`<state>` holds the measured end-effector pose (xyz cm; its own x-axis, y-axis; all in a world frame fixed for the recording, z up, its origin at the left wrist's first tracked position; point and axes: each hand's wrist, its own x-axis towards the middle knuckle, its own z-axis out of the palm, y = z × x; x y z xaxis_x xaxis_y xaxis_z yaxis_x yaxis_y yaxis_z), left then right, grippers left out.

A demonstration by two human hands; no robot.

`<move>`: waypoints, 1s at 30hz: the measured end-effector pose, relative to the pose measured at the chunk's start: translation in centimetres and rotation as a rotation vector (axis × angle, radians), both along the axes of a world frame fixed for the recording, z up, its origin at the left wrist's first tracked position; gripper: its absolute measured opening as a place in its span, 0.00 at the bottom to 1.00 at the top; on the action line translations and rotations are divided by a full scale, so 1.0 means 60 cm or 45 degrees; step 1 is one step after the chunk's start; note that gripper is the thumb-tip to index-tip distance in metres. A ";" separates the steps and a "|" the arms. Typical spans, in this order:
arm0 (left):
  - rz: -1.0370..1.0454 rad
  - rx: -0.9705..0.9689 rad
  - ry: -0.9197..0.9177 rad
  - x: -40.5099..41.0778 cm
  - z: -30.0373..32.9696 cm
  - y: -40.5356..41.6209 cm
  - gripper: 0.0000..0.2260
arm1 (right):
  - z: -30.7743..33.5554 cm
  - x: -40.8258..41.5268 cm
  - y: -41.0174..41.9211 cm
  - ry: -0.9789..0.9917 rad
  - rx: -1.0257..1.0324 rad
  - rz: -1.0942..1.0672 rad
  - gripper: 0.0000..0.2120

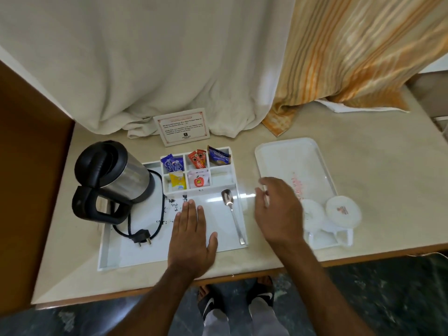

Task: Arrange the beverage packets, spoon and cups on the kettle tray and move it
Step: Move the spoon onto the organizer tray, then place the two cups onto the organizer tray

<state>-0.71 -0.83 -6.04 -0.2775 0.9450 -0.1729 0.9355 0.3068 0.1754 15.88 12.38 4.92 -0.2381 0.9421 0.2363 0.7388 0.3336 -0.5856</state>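
Packets (195, 170) are sitting in 5 of the organizer's 6 compartments at 12 o'clock on the white kettle tray (109, 253); 1 spoon (232, 210) is lying at the tray's 3 o'clock edge, long axis running 12 to 6, bowl pointing toward 12. 2 paper-capped cups (329, 212) are standing off the kettle tray at 3 o'clock, on the near edge of a separate serving tray (286, 151). Left hand (192, 235) is pressing flat on the kettle tray, fingers together, just left of the spoon. Right hand (278, 209) is hovering between spoon and cups, fingers loosely spread, gripping nothing.
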 end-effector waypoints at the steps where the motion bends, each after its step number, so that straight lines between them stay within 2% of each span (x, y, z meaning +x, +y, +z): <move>1: -0.006 -0.021 0.002 0.000 0.004 0.001 0.36 | 0.012 0.037 0.003 0.005 0.063 -0.056 0.11; 3: -0.011 -0.032 -0.027 0.011 0.020 0.006 0.36 | 0.031 0.127 0.011 -0.123 0.063 -0.168 0.16; 4: 0.025 -0.010 -0.061 0.025 0.034 0.012 0.36 | 0.037 0.174 0.019 -0.229 -0.032 -0.210 0.21; 7: 0.165 0.230 -0.176 0.073 0.070 0.033 0.34 | 0.014 0.240 0.045 -0.460 -0.558 -0.113 0.38; 9: 0.004 0.368 -0.297 0.139 0.093 0.064 0.34 | -0.004 0.259 0.055 -0.484 -0.800 0.014 0.44; 10: -0.085 0.360 -0.373 0.179 0.107 0.084 0.36 | -0.008 0.266 0.060 -0.448 -0.820 0.051 0.45; 12: -0.102 0.222 -0.530 0.248 0.128 0.122 0.43 | -0.014 0.270 0.067 -0.390 -0.760 0.068 0.44; 14: 0.027 0.078 -0.725 0.288 0.137 0.152 0.48 | -0.015 0.268 0.070 -0.351 -0.696 0.057 0.41; 15: 0.055 0.067 -0.784 0.297 0.137 0.160 0.46 | -0.015 0.269 0.069 -0.322 -0.682 0.045 0.41; 18: 0.070 0.197 -0.850 0.285 0.155 0.158 0.29 | -0.005 0.264 0.064 -0.202 -0.627 0.036 0.40; 22: 0.098 0.353 -0.744 0.197 0.182 0.101 0.23 | 0.033 0.187 0.034 -0.157 -0.492 0.149 0.41; 26: 0.284 0.437 -0.591 0.068 0.180 0.029 0.28 | 0.040 0.044 -0.019 -0.172 -0.362 0.333 0.37; 30: 0.434 0.408 -0.597 -0.033 0.174 -0.014 0.25 | 0.011 -0.074 -0.053 -0.254 -0.375 0.482 0.39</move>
<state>-2.71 -1.67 4.41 -0.5337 0.8425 -0.0730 0.5976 0.4368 0.6724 11.45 9.20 5.56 -0.5885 0.8009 -0.1105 0.7050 0.4414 -0.5551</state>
